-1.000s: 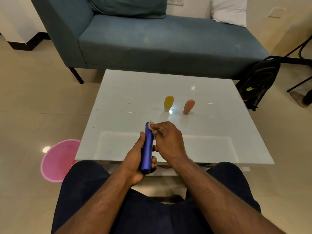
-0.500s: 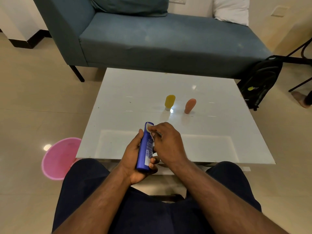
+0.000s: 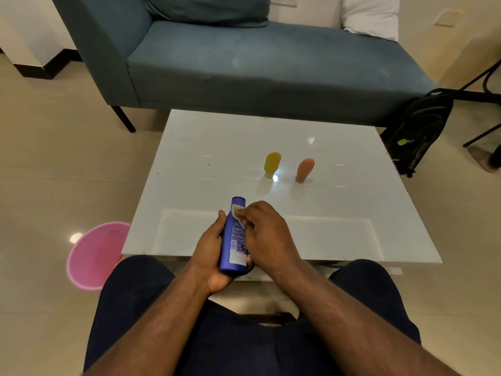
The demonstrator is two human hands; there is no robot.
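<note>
Table [image 3: 339,240] edge, hands [image 3: 210,248] gripping bottle [image 3: 233,240], pad [image 3: 238,213] (white)

- Soft, warm indoor light, moderately bright; small bright reflections on the glossy table [image 3: 352,218] and the floor [image 3: 40,185] show it comes from above.
- A glare patch on the table beside the yellow bottle [image 3: 272,164] washes out its base.
- Shadows are faint and diffuse; the darkest lies under the sofa [image 3: 271,69].
- Wide-angle distortion bows the sofa and table edges toward the corners.
- Focus is fair in the middle; the print on the blue bottle [image 3: 234,240] is too soft to read.
</note>
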